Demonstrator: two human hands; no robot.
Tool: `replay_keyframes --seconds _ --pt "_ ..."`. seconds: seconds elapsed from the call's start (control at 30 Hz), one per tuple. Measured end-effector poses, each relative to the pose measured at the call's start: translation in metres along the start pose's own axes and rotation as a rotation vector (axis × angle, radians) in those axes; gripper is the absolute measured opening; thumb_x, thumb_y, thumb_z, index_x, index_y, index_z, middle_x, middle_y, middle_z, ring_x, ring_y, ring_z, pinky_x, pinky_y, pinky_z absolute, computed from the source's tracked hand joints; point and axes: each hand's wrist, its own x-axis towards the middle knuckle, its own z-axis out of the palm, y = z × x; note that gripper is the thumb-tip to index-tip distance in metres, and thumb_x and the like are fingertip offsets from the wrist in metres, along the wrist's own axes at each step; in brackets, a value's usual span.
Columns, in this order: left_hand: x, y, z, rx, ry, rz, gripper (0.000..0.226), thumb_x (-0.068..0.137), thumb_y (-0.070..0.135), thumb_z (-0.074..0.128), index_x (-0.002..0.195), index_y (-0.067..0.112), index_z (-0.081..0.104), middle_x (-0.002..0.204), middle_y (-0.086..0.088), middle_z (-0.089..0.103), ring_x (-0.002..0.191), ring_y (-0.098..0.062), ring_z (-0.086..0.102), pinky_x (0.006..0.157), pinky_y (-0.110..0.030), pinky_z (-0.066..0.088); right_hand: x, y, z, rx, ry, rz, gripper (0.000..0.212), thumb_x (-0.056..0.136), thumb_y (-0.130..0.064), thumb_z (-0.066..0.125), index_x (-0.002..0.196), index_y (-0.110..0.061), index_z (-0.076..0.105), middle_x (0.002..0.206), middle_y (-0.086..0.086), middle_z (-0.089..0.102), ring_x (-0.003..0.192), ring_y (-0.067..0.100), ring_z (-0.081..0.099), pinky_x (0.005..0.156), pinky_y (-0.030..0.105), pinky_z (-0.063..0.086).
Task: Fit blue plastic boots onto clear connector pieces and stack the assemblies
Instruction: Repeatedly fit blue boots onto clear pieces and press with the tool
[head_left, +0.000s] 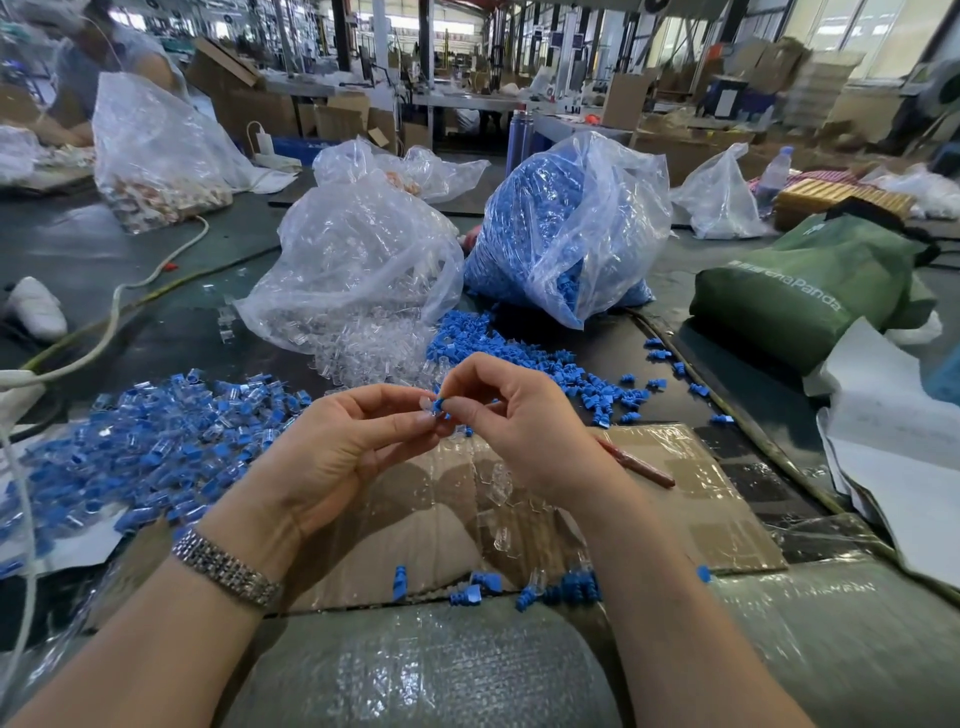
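We note two bags mid-tabletop: connector bag left, boot bag right. Assembled pile near left edge; cardboard sheet at near edge.

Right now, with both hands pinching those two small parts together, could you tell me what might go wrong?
The clear connector in the left hand and the blue boot in the right hand are held only at the fingertips, so either could slip. A dropped piece might get lost among the loose boots or the finished pile.

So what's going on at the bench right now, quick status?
Left hand pinches clear connector; right hand pinches blue boot against it. Finished pile at left. Nothing in the way.
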Motion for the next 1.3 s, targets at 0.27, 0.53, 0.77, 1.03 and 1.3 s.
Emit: replay_keyframes --seconds 0.27,0.53,0.77,1.03,1.3 --pt "-0.001 0.000 -0.001 0.060 -0.006 0.032 0.020 0.073 -0.004 0.073 0.091 0.000 0.079 0.100 -0.025 0.075 0.090 -0.028 0.077 0.074 -0.025 0.061 0.000 0.004 -0.003 0.019 0.000 0.046 0.008 0.095 -0.023 0.072 0.101 -0.021 0.067 0.086 -0.007 0.068 0.081 0.005 0.064 0.076 0.023 0.052" --pt "0.001 -0.001 -0.002 -0.010 0.029 0.046 0.019 0.074 -0.005 0.070 0.091 -0.004 0.076 0.098 -0.029 0.073 0.090 -0.032 0.076 0.075 -0.026 0.061 -0.003 0.031 -0.029 -0.851 0.056 0.743 0.056 0.094 -0.056 0.061 0.129 -0.012 0.055 0.137 0.013 0.048 0.130 0.033 0.043 0.108 0.053 0.039" --pt "0.000 0.001 0.000 -0.001 0.062 0.056 0.027 0.073 -0.005 0.070 0.099 -0.008 0.069 0.097 -0.028 0.073 0.089 -0.031 0.076 0.075 -0.026 0.062 -0.004 0.025 -0.024 -0.869 -0.018 0.653 0.031 0.091 -0.038 0.066 0.083 -0.013 0.050 0.110 0.014 0.062 0.105 0.032 0.058 0.087 0.043 0.050" --pt "0.001 0.002 -0.003 -0.025 0.087 0.087 0.016 0.073 0.000 0.073 0.085 0.008 0.081 0.101 -0.022 0.075 0.091 -0.028 0.076 0.074 -0.027 0.062 -0.003 0.016 -0.030 -0.842 0.093 0.567 0.025 0.099 -0.028 0.055 0.085 -0.012 0.043 0.095 0.003 0.046 0.083 0.024 0.048 0.067 0.032 0.034" --pt "0.003 0.005 -0.009 -0.080 0.084 0.103 0.018 0.075 0.006 0.074 0.090 0.014 0.081 0.106 -0.012 0.076 0.097 -0.019 0.074 0.074 -0.026 0.060 -0.009 -0.030 -0.039 -0.362 -0.182 0.484 0.032 0.104 -0.033 0.054 0.088 -0.007 0.065 0.091 0.013 0.075 0.087 0.034 0.070 0.080 0.046 0.055"
